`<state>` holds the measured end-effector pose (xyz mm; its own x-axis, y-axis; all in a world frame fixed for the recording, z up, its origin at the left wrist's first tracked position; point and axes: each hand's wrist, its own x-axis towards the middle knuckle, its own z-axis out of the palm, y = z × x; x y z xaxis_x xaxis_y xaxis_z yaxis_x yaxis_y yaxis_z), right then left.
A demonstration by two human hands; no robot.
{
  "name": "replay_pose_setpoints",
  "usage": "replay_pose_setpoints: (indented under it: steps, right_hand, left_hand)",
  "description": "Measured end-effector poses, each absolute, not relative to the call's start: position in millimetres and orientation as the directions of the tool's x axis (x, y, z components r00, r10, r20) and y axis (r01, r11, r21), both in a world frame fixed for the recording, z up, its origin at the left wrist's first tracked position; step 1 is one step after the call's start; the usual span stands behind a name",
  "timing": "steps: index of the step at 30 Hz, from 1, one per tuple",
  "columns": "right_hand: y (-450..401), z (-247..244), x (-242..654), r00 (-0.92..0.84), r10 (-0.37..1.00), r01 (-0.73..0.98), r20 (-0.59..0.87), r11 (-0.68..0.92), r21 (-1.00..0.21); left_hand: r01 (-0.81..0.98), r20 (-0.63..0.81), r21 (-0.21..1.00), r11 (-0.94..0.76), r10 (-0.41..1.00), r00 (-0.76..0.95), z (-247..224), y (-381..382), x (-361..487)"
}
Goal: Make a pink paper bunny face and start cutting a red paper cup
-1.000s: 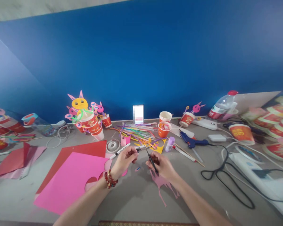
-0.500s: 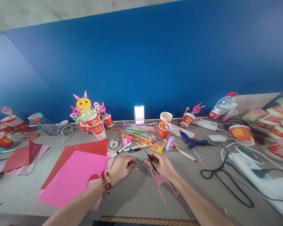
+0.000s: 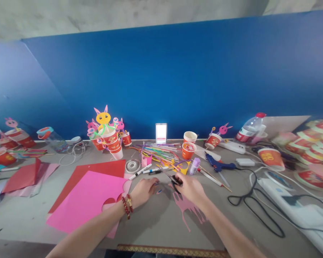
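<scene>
Scissors with dark handles (image 3: 176,182) are in my right hand (image 3: 190,187), their blades pointing up and left toward the markers. My left hand (image 3: 144,191) is closed, fingertips pressed together; anything between them is too small to make out. Just right of its fingertips lies a small blue and pink paper piece (image 3: 159,191) on the table. A pink paper scrap with cut-out edges (image 3: 187,206) lies below my right hand. Left of my left wrist, a bright pink sheet (image 3: 83,200) with rounded cutouts overlaps a red sheet (image 3: 99,168).
Markers (image 3: 140,172), a tape roll (image 3: 132,166), colored sticks (image 3: 158,152) and a glue stick (image 3: 195,166) lie beyond my hands. Decorated paper cups (image 3: 109,138) stand behind. A blue glue gun (image 3: 218,163), its cable and a power strip (image 3: 293,209) are at right.
The camera view has shifted slightly. My left hand has moved a little, and the scissors in my right hand have turned so their blades point further left.
</scene>
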<state>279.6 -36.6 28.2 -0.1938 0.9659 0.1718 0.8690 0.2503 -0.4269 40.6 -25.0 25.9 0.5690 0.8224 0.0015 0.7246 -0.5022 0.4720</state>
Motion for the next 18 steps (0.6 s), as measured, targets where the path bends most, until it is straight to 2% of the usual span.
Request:
replay_pose_setpoints:
  steps: [3, 10, 18]
  right_hand:
    - [-40.7, 37.7, 280.8, -0.177, 0.974, 0.893, 0.142, 0.219, -0.394]
    - [-60.9, 40.1, 294.8, -0.126, 0.992, 0.965, 0.021, 0.128, -0.229]
    - [-70.3, 36.4, 304.6, -0.108, 0.994, 0.986, -0.018, 0.104, -0.132]
  left_hand:
    - [0.752, -0.03, 0.421, -0.508, 0.82, 0.571, 24.4, -20.0, 42.0]
    - [0.783, -0.063, 0.321, -0.533, 0.813, 0.579, 23.3, -8.3, 45.3]
    - [0.782, -0.022, 0.306, -0.542, 0.818, 0.575, 52.6, -2.4, 7.9]
